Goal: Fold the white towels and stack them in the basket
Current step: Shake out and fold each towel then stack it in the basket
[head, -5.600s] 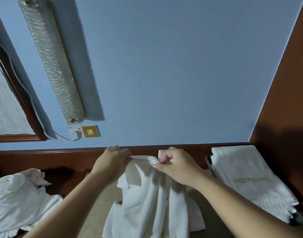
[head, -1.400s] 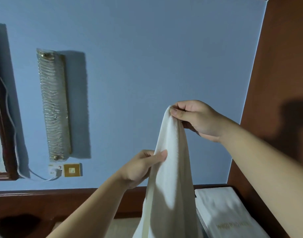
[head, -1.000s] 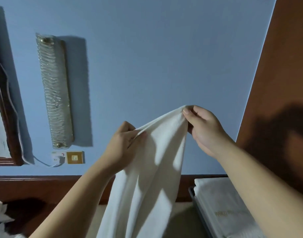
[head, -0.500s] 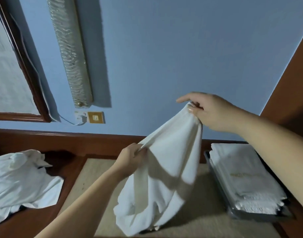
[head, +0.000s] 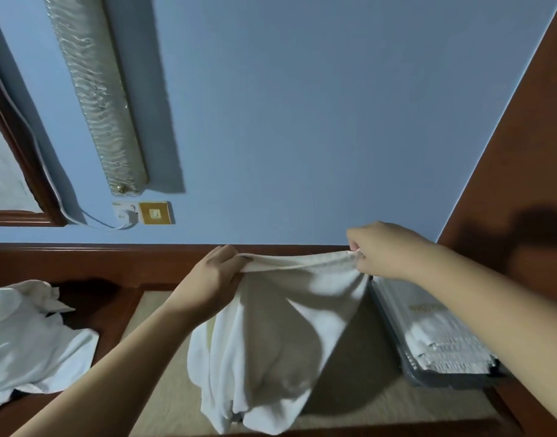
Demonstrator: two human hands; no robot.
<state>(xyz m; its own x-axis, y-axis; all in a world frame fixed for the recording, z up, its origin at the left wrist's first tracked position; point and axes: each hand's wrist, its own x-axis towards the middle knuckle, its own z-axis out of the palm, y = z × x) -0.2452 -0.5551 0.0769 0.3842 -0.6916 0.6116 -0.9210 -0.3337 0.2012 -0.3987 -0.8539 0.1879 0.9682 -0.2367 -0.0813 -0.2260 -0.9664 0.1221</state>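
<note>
Stretching a white towel (head: 280,335) by its top edge, the left hand (head: 212,279) and right hand (head: 386,250) each pinch one end, fingers curled tight on the cloth. The edge runs nearly level between them, probably so the cloth hangs square and the corners can be matched for a first fold. The lower part bunches on the beige mat (head: 349,402) in the middle of the wooden table (head: 113,301), which will likely serve as the folding surface. To the right, just beside the hanging towel, the basket (head: 394,335) holds a neat stack of folded towels (head: 441,339), kept near for an easy drop. On the far left lies a crumpled pile of towels (head: 28,339), apparently waiting their turn.
</note>
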